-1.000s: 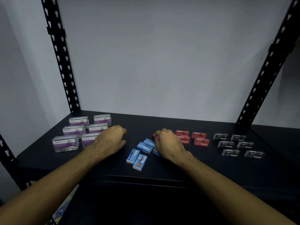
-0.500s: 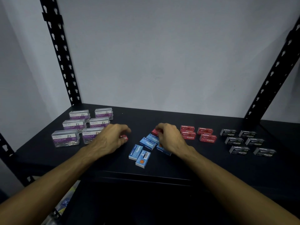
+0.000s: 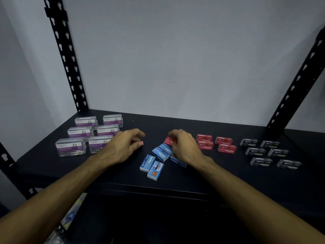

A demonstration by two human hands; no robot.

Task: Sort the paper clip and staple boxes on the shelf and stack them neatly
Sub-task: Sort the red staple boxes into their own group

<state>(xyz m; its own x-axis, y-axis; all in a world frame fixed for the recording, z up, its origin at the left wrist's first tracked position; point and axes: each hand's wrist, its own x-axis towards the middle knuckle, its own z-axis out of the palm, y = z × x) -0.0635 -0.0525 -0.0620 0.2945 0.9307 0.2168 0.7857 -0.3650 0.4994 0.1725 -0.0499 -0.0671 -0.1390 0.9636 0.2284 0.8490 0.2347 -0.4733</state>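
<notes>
Presently, both hands work at centre frame on the black metal shelf [image 3: 228,182]. The left hand [image 3: 121,147] has its fingers curled round a small red cardboard staple box [image 3: 141,143], only one end showing past the fingertips. The right hand [image 3: 184,147] pinches a second red staple box [image 3: 169,140], lying against the loose cluster of blue cardboard staple boxes [image 3: 158,155] at lower centre.

Remaining stock is grouped by kind: clear plastic paper clip boxes with purple labels [image 3: 88,134] at mid-left, the red staple box group [image 3: 215,144] right of centre, black staple boxes [image 3: 269,154] at far right — none visibly stacked.

Judgement: both strays belong with the red group. Lift them clear of the blue cluster rather than dragging — then set them square, label upward, edges flush.
</notes>
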